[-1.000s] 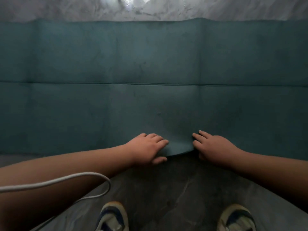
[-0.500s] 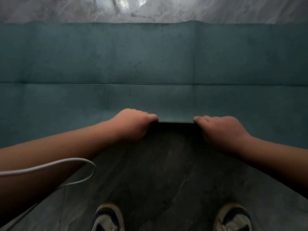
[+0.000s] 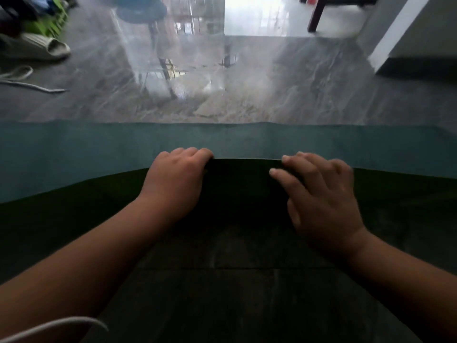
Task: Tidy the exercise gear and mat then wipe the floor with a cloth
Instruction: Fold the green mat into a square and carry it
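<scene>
A teal exercise mat [image 3: 74,149] lies across the grey floor, and its near half is folded up and away from me, showing a dark green underside [image 3: 242,189]. My left hand [image 3: 176,180] grips the lifted edge with its fingers curled over it. My right hand [image 3: 319,194] holds the same edge a little to the right, fingers spread over the underside and fingertips hooked on the edge. The bare floor shows below the raised flap.
A glossy marble floor [image 3: 247,82] stretches beyond the mat. At the far left lie a pale slipper [image 3: 47,48], a white rope [image 3: 22,78] and green items [image 3: 47,23]. A dark furniture leg [image 3: 317,14] and a wall corner [image 3: 395,33] stand at the far right. A white cord [image 3: 57,325] hangs near my left arm.
Both hands have carried the mat's near edge up and away, folding it over the far half. The dark underside now faces me, and my view has risen toward the room.
</scene>
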A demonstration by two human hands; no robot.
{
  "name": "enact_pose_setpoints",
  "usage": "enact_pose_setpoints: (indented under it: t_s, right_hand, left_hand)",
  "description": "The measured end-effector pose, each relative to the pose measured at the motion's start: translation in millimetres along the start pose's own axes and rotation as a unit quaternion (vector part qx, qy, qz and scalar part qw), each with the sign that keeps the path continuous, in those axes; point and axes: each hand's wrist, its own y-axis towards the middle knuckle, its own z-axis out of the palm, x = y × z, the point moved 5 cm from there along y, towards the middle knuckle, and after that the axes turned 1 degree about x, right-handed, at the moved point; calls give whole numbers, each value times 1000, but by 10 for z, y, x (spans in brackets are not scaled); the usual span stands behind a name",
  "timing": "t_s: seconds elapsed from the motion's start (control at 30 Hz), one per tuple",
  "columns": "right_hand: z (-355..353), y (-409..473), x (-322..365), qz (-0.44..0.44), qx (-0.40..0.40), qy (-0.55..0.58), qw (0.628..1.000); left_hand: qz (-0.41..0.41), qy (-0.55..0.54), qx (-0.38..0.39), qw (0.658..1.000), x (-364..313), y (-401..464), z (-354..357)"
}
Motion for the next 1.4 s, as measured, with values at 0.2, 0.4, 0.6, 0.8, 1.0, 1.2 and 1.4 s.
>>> enact_pose_setpoints:
  t_s: [0.2, 0.4, 0.6, 0.8, 1.0, 1.2, 1.4]
  right_hand:
    - [803, -237, 54, 30, 200, -30, 979]
    - [1271, 90, -96, 93, 242, -35, 965]
    - [1614, 266, -249, 137, 254, -19, 957]
    - [2033, 84, -170, 153, 353, 28, 923]
    - [2286, -189, -180, 144, 429, 37, 891]
    - [2433, -257, -291, 137, 460, 13, 877]
    - [2436, -221, -299, 170, 453, 47, 874]
  left_hand:
    - [-32, 35, -73, 996, 135, 439, 111]
    - [2, 37, -99, 994, 43, 409, 290]
    - [91, 37, 92, 991, 128, -82, 1262]
    - [46, 64, 231, 970, 398, 21, 1653]
    - [-51, 46, 292, 954, 532, 0, 1956]
    - [-63, 29, 313, 947, 493, -213, 2077]
    - [-38, 29, 281, 959, 409, -212, 1944]
